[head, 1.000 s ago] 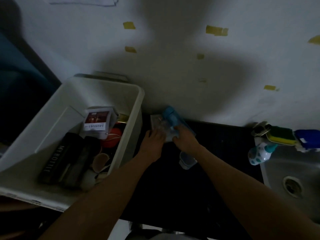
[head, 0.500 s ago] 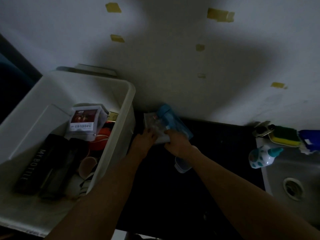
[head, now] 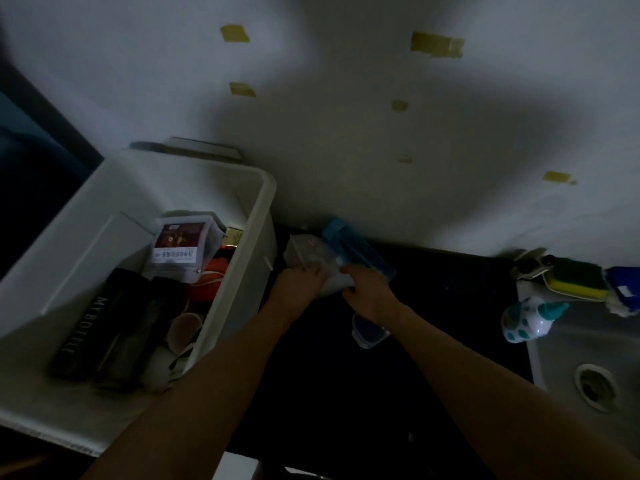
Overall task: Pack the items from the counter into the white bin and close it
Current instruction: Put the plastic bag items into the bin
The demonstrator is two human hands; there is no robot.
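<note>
The white bin [head: 239, 282] stands open at the left of the dark counter [head: 433, 323]. It holds black bottles [head: 97, 327], a labelled box [head: 180, 247], cups and something orange. Just right of the bin, my left hand [head: 298, 285] and my right hand [head: 369, 291] both grip a clear plastic container [head: 311, 258] near the wall. A blue-lidded container [head: 353, 249] leans behind it, touching my right hand. A small clear cup [head: 367, 334] lies on the counter under my right wrist.
A steel sink [head: 595, 362] is at the right, with a spotted soap dispenser [head: 526, 322], a yellow-green sponge [head: 575, 280] and a blue cloth [head: 627, 284] on its rim. The white wall carries bits of yellow tape. A flat lid-like panel [head: 194, 150] leans behind the bin.
Both hands stay on the clear container near the wall, shifting only slightly. The camera view drifted a little, so the bin and sink sit differently in frame.
</note>
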